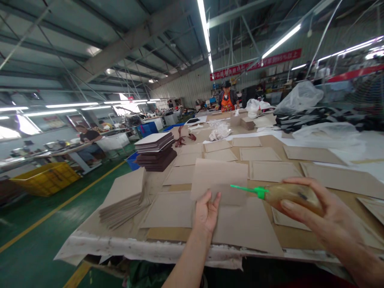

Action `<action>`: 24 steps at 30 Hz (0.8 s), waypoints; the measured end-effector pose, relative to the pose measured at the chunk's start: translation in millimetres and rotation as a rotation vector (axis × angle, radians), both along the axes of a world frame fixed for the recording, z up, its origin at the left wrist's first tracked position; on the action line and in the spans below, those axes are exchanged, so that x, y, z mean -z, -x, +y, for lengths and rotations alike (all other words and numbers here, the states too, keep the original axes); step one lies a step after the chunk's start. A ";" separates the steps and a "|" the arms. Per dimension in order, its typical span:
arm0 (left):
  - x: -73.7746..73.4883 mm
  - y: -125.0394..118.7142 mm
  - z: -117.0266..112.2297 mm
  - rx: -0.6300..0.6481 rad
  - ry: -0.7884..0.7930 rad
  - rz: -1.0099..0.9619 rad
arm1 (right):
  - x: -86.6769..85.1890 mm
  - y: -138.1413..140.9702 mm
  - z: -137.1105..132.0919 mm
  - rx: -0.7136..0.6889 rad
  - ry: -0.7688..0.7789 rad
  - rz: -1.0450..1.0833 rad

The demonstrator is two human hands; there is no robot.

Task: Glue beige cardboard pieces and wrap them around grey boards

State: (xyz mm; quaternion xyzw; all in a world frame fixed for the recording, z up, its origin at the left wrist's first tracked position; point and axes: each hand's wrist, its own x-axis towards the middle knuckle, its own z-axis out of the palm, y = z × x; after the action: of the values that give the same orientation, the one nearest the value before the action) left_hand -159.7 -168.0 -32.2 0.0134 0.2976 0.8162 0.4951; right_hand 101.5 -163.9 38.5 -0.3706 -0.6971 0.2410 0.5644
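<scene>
My left hand (206,214) holds up a brown cardboard sheet (220,178) by its lower edge, lifted above the worktable (168,234). My right hand (318,216) grips a glue bottle (292,195) with a green nozzle (247,189); the nozzle tip points left and lies over the lower right part of the held sheet. Several more brown cardboard sheets (259,154) lie flat in rows on the table beyond my hands.
A stack of cardboard sheets (126,200) sits at the table's left corner, a dark stack of boards (156,151) behind it. Plastic bags (300,98) and dark material pile up far right. A person in an orange apron (227,100) stands at the far end. A yellow crate (45,178) stands on the green floor, left.
</scene>
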 end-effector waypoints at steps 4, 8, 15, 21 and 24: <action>9.6 -4.7 4.0 0.004 -0.030 0.004 | 2.6 39.4 13.7 -0.077 0.007 -0.055; 16.8 -5.3 3.6 0.103 -0.071 0.052 | 17.5 69.2 22.0 -0.099 -0.130 -0.172; 22.3 -11.8 5.6 0.121 -0.116 0.132 | 19.2 100.0 23.7 -0.302 -0.367 -0.279; 28.4 -14.3 10.1 0.103 -0.113 0.183 | 22.9 117.2 26.9 -0.403 -0.432 -0.390; 33.1 -13.9 10.9 0.102 -0.105 0.208 | 24.7 121.4 26.6 -0.416 -0.434 -0.426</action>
State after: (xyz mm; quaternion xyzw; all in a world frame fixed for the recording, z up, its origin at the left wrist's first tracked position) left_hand -145.8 -157.1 -65.3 0.1392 0.3031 0.7987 0.5008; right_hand -19.9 -137.3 13.8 -0.1342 -0.8943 0.1147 0.4111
